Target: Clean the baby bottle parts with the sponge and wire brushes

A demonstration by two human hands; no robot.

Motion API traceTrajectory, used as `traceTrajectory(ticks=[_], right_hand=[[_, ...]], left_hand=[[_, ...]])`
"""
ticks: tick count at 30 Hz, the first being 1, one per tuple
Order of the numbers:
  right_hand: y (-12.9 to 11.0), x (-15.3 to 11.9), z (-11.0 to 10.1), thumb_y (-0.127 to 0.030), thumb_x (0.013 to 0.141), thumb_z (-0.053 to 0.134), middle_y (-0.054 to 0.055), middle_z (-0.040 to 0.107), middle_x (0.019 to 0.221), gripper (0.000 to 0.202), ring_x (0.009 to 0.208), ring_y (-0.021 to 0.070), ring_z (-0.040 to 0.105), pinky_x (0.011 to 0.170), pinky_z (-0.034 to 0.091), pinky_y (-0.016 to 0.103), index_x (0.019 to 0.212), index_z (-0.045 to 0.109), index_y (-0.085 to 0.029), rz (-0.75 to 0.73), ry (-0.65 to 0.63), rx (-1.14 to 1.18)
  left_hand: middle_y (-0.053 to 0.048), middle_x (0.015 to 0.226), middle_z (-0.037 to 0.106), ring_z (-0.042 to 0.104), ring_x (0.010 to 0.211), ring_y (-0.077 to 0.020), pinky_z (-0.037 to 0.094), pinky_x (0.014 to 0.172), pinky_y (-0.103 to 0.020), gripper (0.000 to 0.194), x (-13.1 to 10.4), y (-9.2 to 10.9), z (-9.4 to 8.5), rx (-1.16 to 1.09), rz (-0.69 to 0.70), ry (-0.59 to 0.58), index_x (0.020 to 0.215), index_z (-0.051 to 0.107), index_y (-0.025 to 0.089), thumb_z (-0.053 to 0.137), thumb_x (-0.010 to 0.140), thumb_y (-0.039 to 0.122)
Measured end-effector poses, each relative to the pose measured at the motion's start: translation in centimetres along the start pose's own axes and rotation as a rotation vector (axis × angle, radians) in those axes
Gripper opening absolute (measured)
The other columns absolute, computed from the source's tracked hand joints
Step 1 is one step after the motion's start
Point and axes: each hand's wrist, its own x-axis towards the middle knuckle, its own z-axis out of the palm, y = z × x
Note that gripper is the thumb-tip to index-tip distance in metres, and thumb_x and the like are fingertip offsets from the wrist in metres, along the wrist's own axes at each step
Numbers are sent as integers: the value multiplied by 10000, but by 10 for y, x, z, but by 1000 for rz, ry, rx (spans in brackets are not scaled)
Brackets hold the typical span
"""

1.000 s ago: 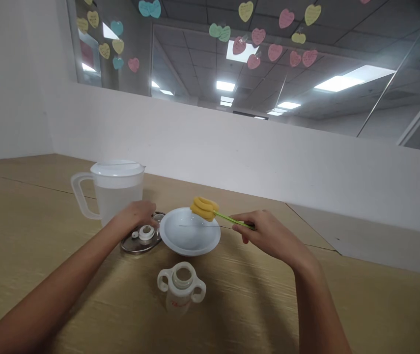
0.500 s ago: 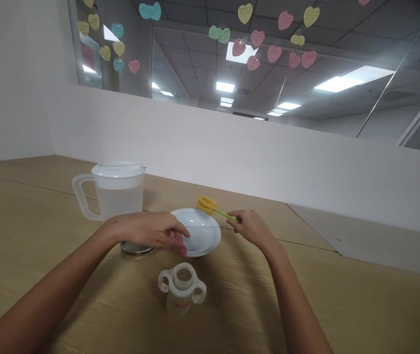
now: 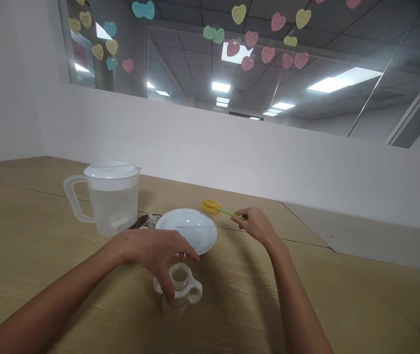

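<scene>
My left hand point(image 3: 158, 253) is open over a small two-handled bottle point(image 3: 181, 290), its thumb in front of the bottle's left side and its fingers spread above the rim. The bottle stands upright without a lid. Behind it lies a white plate point(image 3: 195, 231), partly covered by my left fingers. My right hand point(image 3: 256, 223) pinches the thin green handle of a yellow sponge brush point(image 3: 210, 206). The brush head is held just beyond the plate's back right edge.
A clear lidded pitcher point(image 3: 114, 201) with liquid stands at the left. Between pitcher and plate lie a dark round dish and a small clear item point(image 3: 153, 221). A white wall point(image 3: 210, 147) with a window rises behind the table.
My left hand has come down from beside the plate to the bottle, its thumb and fingers spreading. The brush in my right hand has shifted slightly right, away from the plate.
</scene>
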Motion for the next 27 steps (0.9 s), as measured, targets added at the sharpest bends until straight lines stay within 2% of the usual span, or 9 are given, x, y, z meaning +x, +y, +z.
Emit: traceTrajectory(ticks=[11, 16, 19, 22, 25, 27], right_hand=[[1, -1, -2, -397, 815, 462, 60, 635, 678, 336, 534, 129, 481, 498, 287, 238, 849, 707, -169, 40, 7, -2], [1, -5, -7, -407, 816, 456, 46, 608, 617, 349, 511, 130, 475, 496, 287, 249, 810, 707, -164, 50, 24, 13], [3, -6, -10, -405, 810, 466, 39, 602, 613, 335, 503, 126, 473, 495, 286, 248, 806, 701, -166, 74, 40, 29], [5, -6, -11, -401, 805, 474, 32, 596, 598, 322, 505, 124, 478, 495, 290, 242, 795, 694, -166, 85, 43, 46], [8, -5, -9, -376, 813, 466, 32, 599, 594, 306, 517, 123, 490, 496, 292, 235, 770, 681, -163, 98, 32, 41], [11, -3, -5, -345, 820, 457, 42, 607, 612, 295, 516, 120, 493, 492, 286, 234, 751, 669, -152, 115, 14, 16]], left_hand=[[0, 1107, 630, 563, 1012, -231, 434, 809, -256, 693, -2, -2, -4, 33, -19, -7, 1197, 548, 330, 752, 547, 457], [-14, 1166, 599, 561, 1005, -224, 431, 799, -244, 716, -12, -19, -19, -1, -47, 95, 1233, 519, 315, 723, 575, 507], [-14, 1142, 611, 553, 1010, -229, 425, 802, -246, 706, -23, -25, -30, 0, -111, 162, 1239, 515, 317, 717, 586, 495], [-21, 1129, 619, 556, 1006, -227, 429, 792, -249, 639, -32, -28, -37, -2, -142, 214, 1235, 523, 314, 681, 638, 477], [-18, 1117, 628, 575, 967, -199, 441, 764, -238, 529, -37, -32, -39, -2, -106, 240, 1229, 530, 309, 608, 728, 460], [-9, 1066, 653, 593, 920, -177, 446, 738, -223, 392, -37, -35, -39, 54, -65, 292, 1151, 595, 306, 571, 776, 419]])
